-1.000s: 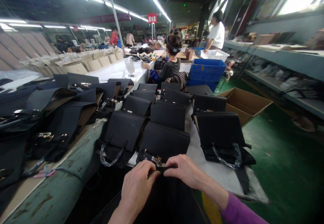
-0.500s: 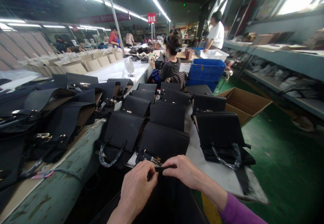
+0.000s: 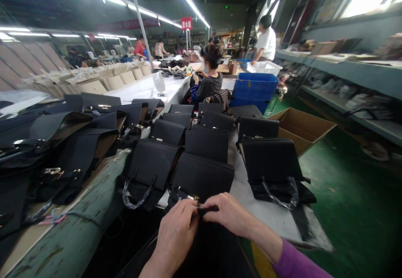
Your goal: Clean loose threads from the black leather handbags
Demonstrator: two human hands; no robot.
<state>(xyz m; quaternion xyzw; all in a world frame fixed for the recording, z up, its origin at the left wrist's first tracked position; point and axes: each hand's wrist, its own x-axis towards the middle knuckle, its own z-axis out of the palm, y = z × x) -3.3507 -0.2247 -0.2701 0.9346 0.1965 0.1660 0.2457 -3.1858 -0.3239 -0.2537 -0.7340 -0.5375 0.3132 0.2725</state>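
Observation:
A black handbag [image 3: 201,177] lies right in front of me, its gold metal clasp [image 3: 193,198] at the near edge. My left hand [image 3: 177,234] and my right hand [image 3: 229,213] meet at that clasp, fingers of both pinched on it and on a black strap end between them. Part of the clasp is hidden under my fingertips. A purple sleeve covers my right forearm.
Rows of black handbags [image 3: 207,142] fill the white table [image 3: 270,213]. More black bags [image 3: 72,144] pile on the green bench at left. A seated person [image 3: 209,83] works ahead beside a blue crate [image 3: 254,87]. An open cardboard box [image 3: 301,127] sits on the green floor.
My left hand has shifted slightly right and closed further over the clasp. The right hand barely moved. The seated person ahead has turned a little.

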